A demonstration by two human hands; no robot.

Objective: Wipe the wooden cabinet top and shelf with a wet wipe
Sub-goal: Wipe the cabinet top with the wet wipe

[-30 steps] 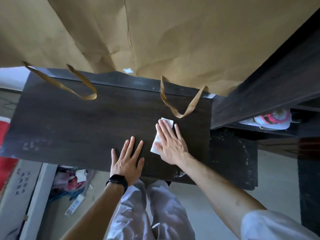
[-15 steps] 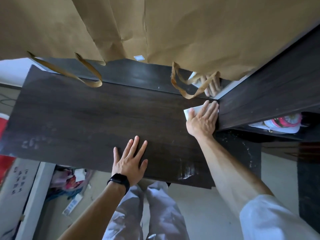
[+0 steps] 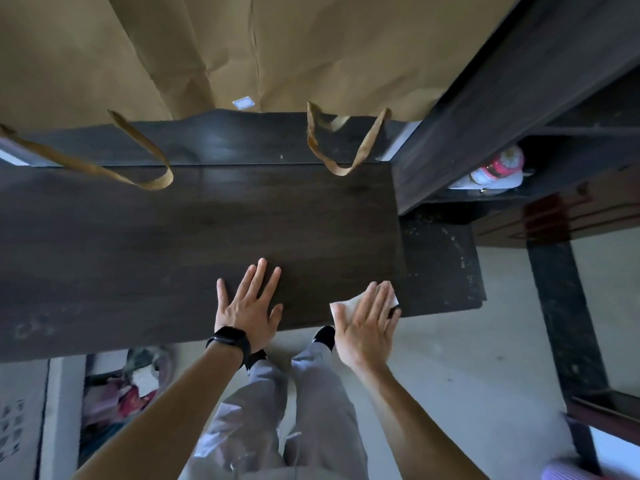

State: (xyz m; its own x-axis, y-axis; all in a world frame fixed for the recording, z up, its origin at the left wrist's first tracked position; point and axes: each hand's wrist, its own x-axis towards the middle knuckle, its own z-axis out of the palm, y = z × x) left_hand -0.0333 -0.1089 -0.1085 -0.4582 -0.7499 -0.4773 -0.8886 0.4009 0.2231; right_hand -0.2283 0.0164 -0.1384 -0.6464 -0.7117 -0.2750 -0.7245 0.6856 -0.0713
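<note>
Wipe [image 3: 341, 308] white, folded | right hand [image 3: 367, 327] flat, pressing it | left hand [image 3: 247, 306] flat on woodgrain top [image 3: 207, 230]

A home storage corner is showing: paper bags [image 3: 311, 46] are hanging above a dark wooden cabinet [image 3: 207, 230], clutter [image 3: 128, 386] lying beneath.

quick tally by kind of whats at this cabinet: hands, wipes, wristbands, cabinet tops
hands: 2, left hand and right hand
white wet wipe: 1
black wristband: 1
dark wooden cabinet top: 1
total: 5
</note>
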